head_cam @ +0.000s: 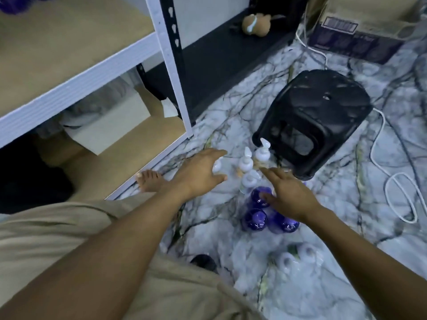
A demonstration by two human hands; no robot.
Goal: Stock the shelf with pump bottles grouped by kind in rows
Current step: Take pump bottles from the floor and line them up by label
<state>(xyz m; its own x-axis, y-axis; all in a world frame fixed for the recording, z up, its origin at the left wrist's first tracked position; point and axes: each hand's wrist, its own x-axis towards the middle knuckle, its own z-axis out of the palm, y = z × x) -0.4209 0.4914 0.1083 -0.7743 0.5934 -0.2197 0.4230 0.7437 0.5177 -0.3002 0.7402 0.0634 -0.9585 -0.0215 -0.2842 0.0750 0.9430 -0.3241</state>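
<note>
Both hands are seen stretched out over a cluster of pump bottles on the marbled floor [346, 227], beside the shelf [76, 75]. The left hand [198, 174] is held with its grip wide open, fingers spread, close to the white-pump bottles [245, 163]; nothing is held. The right hand [290, 197] is likewise open and empty, poised above the purple bottles [255, 219]; contact cannot be told through the blur. A further group of white-topped bottles [307, 251] is noted nearer the person, also on the floor. On the upper board only a purple object [13, 3] is glimpsed at the far corner, too blurred to identify; the lower board [129, 146] carries a white box [111, 125]. A black stool [312, 116] stands just behind the cluster. No rows of bottles can be seen on the shelf, so the stocking is judged to be at an early stage, with the bulk left to be lifted and grouped.
</note>
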